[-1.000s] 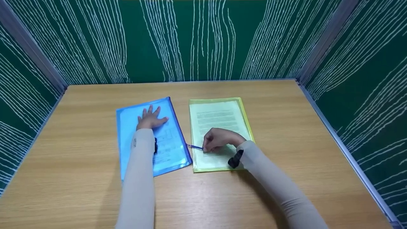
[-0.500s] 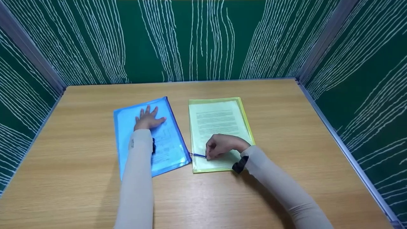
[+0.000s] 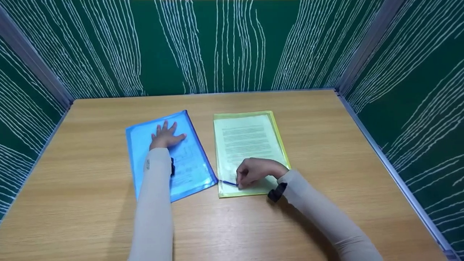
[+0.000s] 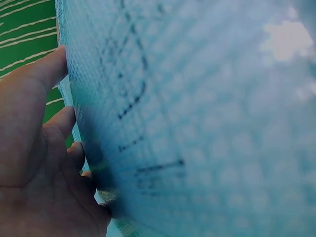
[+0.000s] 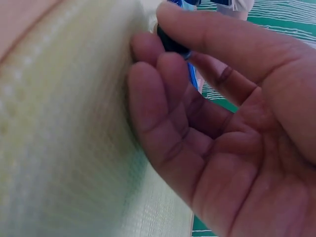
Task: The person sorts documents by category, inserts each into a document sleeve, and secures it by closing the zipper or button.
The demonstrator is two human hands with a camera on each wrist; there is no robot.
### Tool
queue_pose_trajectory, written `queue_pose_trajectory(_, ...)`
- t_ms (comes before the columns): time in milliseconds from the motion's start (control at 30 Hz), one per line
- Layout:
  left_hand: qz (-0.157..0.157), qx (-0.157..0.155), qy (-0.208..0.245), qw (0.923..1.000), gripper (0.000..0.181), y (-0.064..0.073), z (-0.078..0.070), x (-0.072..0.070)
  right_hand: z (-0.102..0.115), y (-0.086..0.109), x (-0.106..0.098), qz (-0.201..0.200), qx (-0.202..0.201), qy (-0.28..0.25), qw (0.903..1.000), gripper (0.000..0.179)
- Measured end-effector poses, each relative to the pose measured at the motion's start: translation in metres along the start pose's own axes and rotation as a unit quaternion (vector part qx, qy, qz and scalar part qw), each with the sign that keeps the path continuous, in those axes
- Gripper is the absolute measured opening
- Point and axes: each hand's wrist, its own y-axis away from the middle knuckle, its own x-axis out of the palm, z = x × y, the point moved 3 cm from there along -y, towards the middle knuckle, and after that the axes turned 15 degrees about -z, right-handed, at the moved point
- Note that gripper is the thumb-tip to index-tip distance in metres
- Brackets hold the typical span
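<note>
A blue zip document folder [image 3: 188,159] with papers inside lies slightly turned on the table. My left hand [image 3: 166,138] rests flat on its upper part with fingers spread; the left wrist view shows the fingers [image 4: 54,64] against the meshed blue surface. At the folder's lower right corner, my right hand [image 3: 255,172] pinches a dark blue zipper pull [image 3: 229,183] between thumb and finger. The right wrist view shows the pull's dark end [image 5: 170,42] there. Beneath this hand lies a yellow zip document folder [image 3: 250,137] holding a printed sheet.
Both folders lie on a wooden table [image 3: 90,145]. Green panels with white streaks [image 3: 163,72] stand along its back and sides. A black strap [image 3: 277,192] is on the right wrist.
My right hand has moved toward me, drawing the zipper pull down the blue folder's right edge to its lower corner. The left hand stays on the folder.
</note>
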Motion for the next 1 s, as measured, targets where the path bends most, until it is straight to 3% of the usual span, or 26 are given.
queue_pose_trajectory(233, 0.001, 0.002, 0.008, 1.0, 0.079, 0.0002, 0.0005, -0.0026, 0.0071, 0.0038, 0.0039, 0.009, -0.019, 0.01, 0.9997, 0.005)
queue_pose_trajectory(567, 0.009, -0.012, 0.017, 0.9997, 0.081, 0.0012, 0.0009, -0.0038, 0.0051, 0.0031, -0.0019, -0.023, -0.024, 0.034, 0.9989, 0.004)
queue_pose_trajectory(833, -0.006, -0.012, 0.016, 0.9998, 0.08, 0.0018, 0.0, -0.0007, 0.0047, 0.0025, -0.0037, -0.052, -0.051, 0.043, 0.9964, 0.005)
queue_pose_trajectory(1000, -0.021, -0.002, -0.007, 0.9998, 0.078, 0.0025, -0.0032, 0.0025, 0.0018, 0.0022, -0.0038, -0.071, -0.049, 0.031, 0.9958, 0.003)
